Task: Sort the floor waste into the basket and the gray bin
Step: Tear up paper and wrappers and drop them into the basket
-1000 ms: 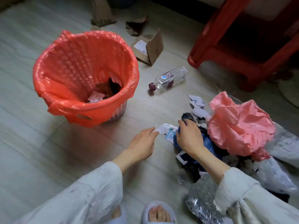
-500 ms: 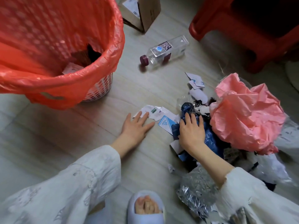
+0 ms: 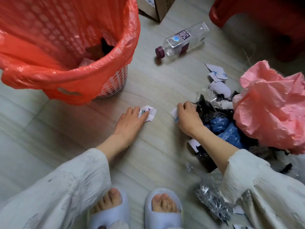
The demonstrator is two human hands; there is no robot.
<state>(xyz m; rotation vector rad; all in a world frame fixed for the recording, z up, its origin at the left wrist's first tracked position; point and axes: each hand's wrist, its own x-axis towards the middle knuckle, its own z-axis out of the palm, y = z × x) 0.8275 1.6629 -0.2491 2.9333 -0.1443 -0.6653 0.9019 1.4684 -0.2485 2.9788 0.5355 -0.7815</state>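
Observation:
The basket (image 3: 113, 83), lined with a red bag (image 3: 66, 47), stands at the upper left with some scraps inside. My left hand (image 3: 130, 123) lies on the floor with its fingertips on a white printed paper scrap (image 3: 149, 113). My right hand (image 3: 188, 118) curls its fingers round another white paper scrap (image 3: 174, 114) at the edge of the waste pile. That pile holds a black bag (image 3: 208, 108), a blue bag (image 3: 226, 131) and a crumpled pink bag (image 3: 270, 106). No gray bin is in view.
A clear plastic bottle (image 3: 183, 40) lies on the floor above the pile, with a cardboard box (image 3: 155, 9) and a red stool (image 3: 257, 15) beyond. Torn white papers (image 3: 216, 75) lie nearby. Crumpled silver foil (image 3: 212, 200) sits by my right sleeve. My slippered feet (image 3: 137, 210) are at the bottom.
The two paper scraps have been pulled apart: my left hand slid one to the left, and my right hand shifted off the blue bag onto the other. The view tilted down and closer.

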